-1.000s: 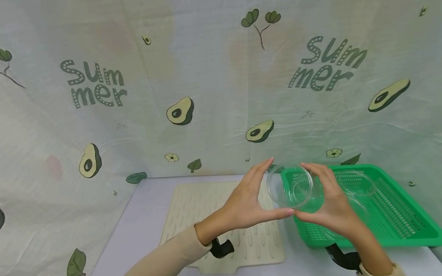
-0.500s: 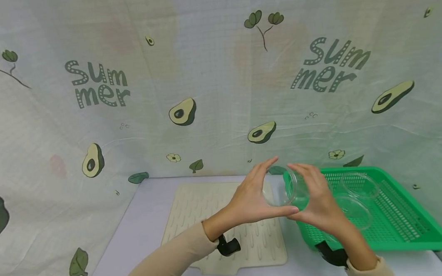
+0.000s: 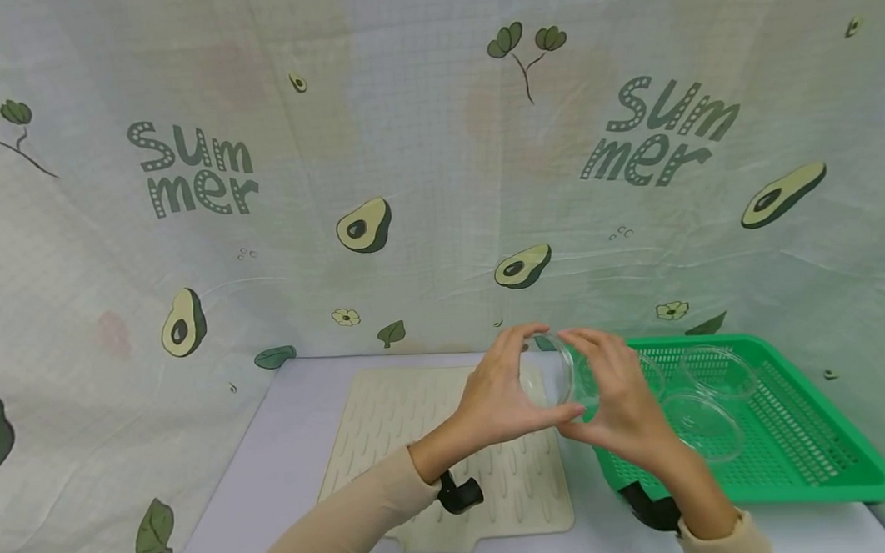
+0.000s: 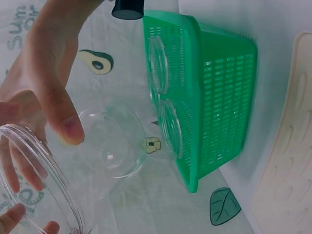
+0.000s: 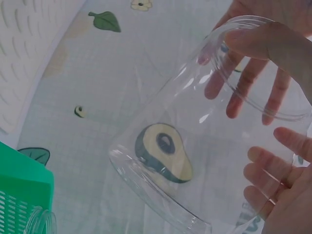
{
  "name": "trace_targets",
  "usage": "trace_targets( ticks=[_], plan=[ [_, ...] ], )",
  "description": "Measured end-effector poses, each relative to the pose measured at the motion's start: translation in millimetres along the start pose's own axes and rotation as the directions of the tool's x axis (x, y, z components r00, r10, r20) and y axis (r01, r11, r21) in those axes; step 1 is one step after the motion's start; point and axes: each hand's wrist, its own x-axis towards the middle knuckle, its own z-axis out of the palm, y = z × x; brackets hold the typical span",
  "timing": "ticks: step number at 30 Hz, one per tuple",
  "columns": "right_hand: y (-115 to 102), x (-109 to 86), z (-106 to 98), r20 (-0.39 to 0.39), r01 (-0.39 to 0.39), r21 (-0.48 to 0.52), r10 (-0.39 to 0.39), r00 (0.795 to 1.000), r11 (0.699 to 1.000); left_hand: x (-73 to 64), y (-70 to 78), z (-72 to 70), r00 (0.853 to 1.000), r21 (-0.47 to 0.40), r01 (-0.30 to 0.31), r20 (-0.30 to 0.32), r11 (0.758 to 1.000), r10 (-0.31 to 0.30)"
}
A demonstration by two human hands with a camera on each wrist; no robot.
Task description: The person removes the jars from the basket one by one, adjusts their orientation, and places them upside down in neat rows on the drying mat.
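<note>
A clear plastic jar [image 3: 545,375] is held up between both hands, in front of the patterned cloth. My left hand [image 3: 490,399] curls round the ridged rim, thumb below and fingers above. On the other side, my right hand [image 3: 630,409] grips the jar in the same way, and the two thumb tips come close together underneath. The right wrist view shows the jar [image 5: 195,112] tilted, its rim toward the hands at the upper right and its base at the lower left. In the left wrist view the jar's base [image 4: 112,141] points toward the basket side.
A green slotted basket [image 3: 857,455] stands at the right of the table, just behind the right forearm. Inside it lie clear round plastic pieces [image 3: 701,426]. A beige ridged mat [image 3: 412,403] covers the middle of the white table [image 3: 273,477]. Patterned cloth [image 3: 435,143] hangs behind.
Both hands and the jar have moved a little to the left, the right hand farther. The jar's mouth has turned more sideways, and the hands are closer together.
</note>
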Motion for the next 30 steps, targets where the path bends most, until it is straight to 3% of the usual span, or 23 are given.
trace_targets(
  ticks=[12,16,21,30],
  plan=[
    [-4.9,-1.4,0.9,0.035,-0.016,-0.016,0.017,0.999,1.0,-1.8,-9.3,-3.1,1.0,-0.094,0.002,0.017,0.996,-0.001],
    [-5.4,-1.1,-4.9,0.029,-0.042,0.047,0.04,0.999,0.998,-2.3,-12.2,-5.6,1.0,-0.121,-0.002,0.013,0.993,0.003],
    [-2.8,-4.9,-15.2,0.03,-0.132,0.14,0.129,0.991,0.981,-2.2,-18.7,-7.8,0.999,-0.195,0.026,0.026,0.98,-0.021],
    [6.4,-11.7,-20.2,-0.099,-0.163,0.305,0.202,0.974,0.938,-0.4,-24.2,-18.1,0.996,-0.324,0.087,0.017,0.942,-0.086]
  ],
)
